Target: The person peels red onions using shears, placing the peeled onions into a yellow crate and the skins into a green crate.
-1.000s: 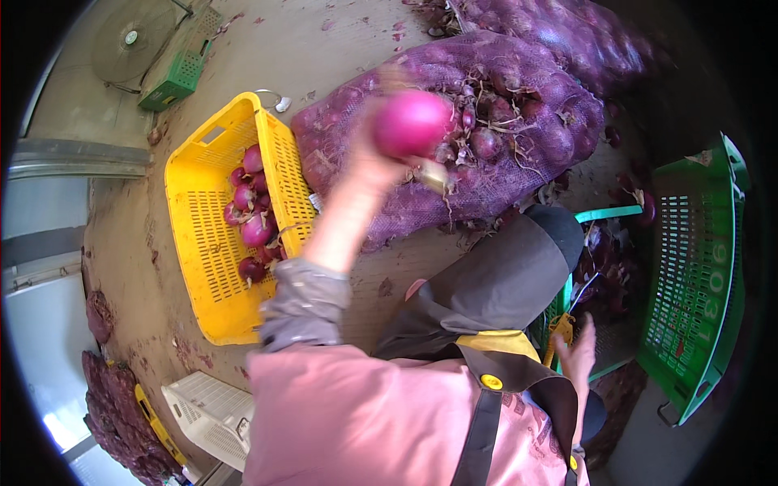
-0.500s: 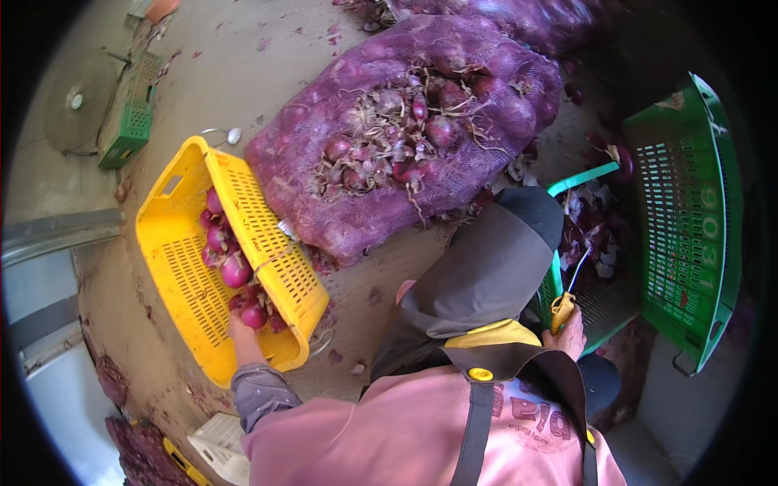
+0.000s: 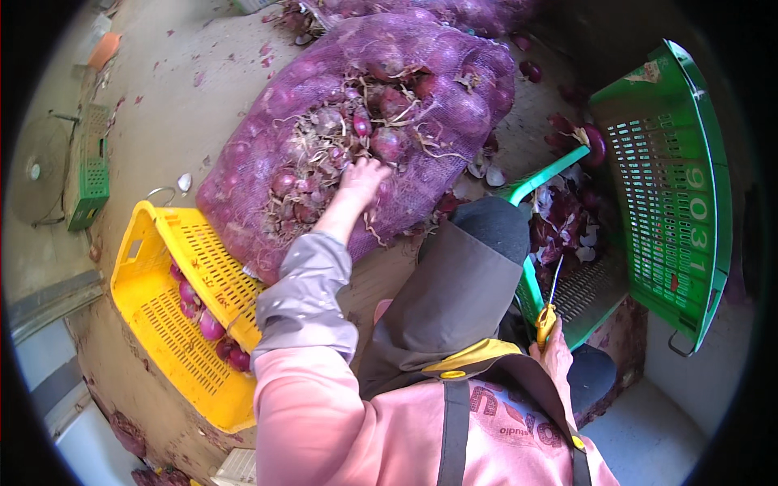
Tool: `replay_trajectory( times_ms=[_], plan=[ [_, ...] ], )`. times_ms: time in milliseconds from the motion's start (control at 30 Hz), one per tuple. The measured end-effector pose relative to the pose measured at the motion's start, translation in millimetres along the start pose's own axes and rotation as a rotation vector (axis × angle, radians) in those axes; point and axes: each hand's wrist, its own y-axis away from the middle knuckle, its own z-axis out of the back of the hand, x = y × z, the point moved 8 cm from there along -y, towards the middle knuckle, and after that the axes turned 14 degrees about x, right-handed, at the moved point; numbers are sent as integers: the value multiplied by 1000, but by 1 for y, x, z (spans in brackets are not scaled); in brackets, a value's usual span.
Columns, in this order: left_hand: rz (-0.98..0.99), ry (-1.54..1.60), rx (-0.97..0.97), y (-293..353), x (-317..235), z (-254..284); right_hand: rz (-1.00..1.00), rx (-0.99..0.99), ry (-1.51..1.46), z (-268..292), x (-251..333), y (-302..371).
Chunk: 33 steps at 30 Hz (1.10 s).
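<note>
My left hand (image 3: 365, 180) reaches into the torn opening of a purple mesh sack (image 3: 454, 113) full of red onions. Its fingers are bent down among the onions and dry roots, and the fingertips are hidden. One round red onion (image 3: 389, 144) lies just beyond them. Low on the right, my right hand (image 3: 554, 353) is closed round a cutting tool (image 3: 545, 326) with a yellow handle and a slim, pale blade pointing away from me. To the left, a yellow plastic crate (image 3: 182, 397) leans tilted, with several cleaned red onions (image 3: 211, 326) inside.
A green crate (image 3: 660, 194) stands tilted on the right. Beside my knee, another green crate (image 3: 531, 182) holds onion skins (image 3: 567, 215). A second mesh sack (image 3: 478, 12) lies at the back. At far left are a fan (image 3: 34, 171) and a green crate (image 3: 91, 174).
My left hand has left the onions in the yellow crate and moved up and right to the sack. My right hand still holds the cutting tool. The whole view has shifted slightly.
</note>
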Motion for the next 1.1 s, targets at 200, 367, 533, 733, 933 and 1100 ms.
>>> replay_trajectory(
  times_ms=[200,367,533,733,933,1100],
  plan=[
    [69,49,80,-5,-41,-33,36,-39,-24,1,2,-1],
    [133,356,-10,48,-53,-36,14,-66,-102,4,-10,4],
    [467,1662,-183,112,61,-119,-6,-116,-268,5,-15,6],
    [-475,2607,-413,117,26,10,-68,-56,-360,12,-26,14],
    [-1058,2768,262,58,-146,157,-103,-41,-601,4,-38,26],
    [-901,2703,436,5,-270,173,418,-309,-919,78,3,62]
  ],
)
